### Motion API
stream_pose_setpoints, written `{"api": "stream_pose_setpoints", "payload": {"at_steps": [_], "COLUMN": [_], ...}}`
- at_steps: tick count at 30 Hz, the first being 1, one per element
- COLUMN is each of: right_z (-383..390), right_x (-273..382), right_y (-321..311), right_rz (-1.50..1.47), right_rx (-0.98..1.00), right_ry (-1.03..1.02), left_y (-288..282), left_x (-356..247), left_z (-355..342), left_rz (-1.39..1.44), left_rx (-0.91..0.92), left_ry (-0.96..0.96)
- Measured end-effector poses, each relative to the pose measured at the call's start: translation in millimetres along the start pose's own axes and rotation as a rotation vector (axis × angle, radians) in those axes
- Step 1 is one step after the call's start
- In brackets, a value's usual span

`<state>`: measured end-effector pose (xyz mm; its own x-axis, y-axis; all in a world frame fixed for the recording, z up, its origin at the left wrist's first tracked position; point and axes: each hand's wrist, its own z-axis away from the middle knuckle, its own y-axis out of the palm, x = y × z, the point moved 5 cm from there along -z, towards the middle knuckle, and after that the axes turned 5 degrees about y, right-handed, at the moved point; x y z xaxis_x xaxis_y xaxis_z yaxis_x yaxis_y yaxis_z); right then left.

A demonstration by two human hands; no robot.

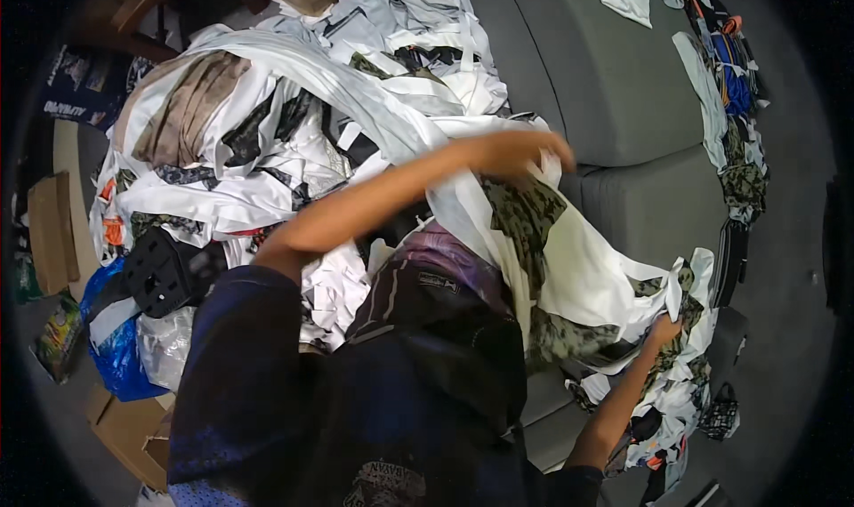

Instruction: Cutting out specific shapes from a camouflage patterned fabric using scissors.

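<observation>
White cloth with camouflage patches (pixel 551 249) is hanging stretched between both hands above the grey sofa (pixel 623 89). The left hand (pixel 520 151) is pinching its upper edge in a closed grip, while the right hand (pixel 663 329) is clutching its lower corner beside a heap of similar pieces (pixel 267 133).

The person wears a dark navy short-sleeved shirt (pixel 267 391) with a pale chest print.
</observation>
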<state>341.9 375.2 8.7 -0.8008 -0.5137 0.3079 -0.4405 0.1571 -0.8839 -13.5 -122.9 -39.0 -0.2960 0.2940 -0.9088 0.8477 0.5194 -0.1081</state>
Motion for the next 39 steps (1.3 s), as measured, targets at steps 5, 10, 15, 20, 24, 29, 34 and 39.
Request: {"api": "stream_pose_setpoints", "payload": {"at_steps": [5, 10, 15, 20, 24, 29, 34, 39], "right_z": [10.2, 8.1, 15.2, 17.0, 18.4, 21.4, 21.1, 19.4], "right_x": [3.5, 1.3, 8.9, 13.2, 14.5, 11.4, 13.8, 6.4], "right_y": [-1.6, -3.2, -4.6, 8.7, 3.3, -9.6, 10.5, 10.0], "right_rz": [0.02, 0.03, 0.057, 0.166, 0.249, 0.292, 0.262, 0.221], "right_rx": [-0.004, -0.018, -0.035, -0.12, -0.148, -0.144, -0.131, -0.134], "right_ry": [0.057, 0.089, 0.102, 0.144, 0.167, 0.156, 0.092, 0.084], "left_y": [-166.3, -228.6, -246.2, -253.4, -218.1, -64.4, 203.8, 204.6], "left_x": [141.9, 174.4, 173.4, 190.8, 187.7, 99.4, -102.8, -122.0], "left_z": [165.2, 308.8, 298.6, 285.3, 233.7, 46.0, -65.7, -36.5], "left_rz": [-1.164, -1.788, -1.927, -2.096, -1.488, -0.34, 0.659, 0.783], "left_rx": [0.184, 0.099, -0.051, -0.015, 0.125, -0.403, -0.133, 0.453], "left_ry": [-0.825, -0.92, -0.614, -0.683, -1.025, -0.62, 0.402, 0.28]}}
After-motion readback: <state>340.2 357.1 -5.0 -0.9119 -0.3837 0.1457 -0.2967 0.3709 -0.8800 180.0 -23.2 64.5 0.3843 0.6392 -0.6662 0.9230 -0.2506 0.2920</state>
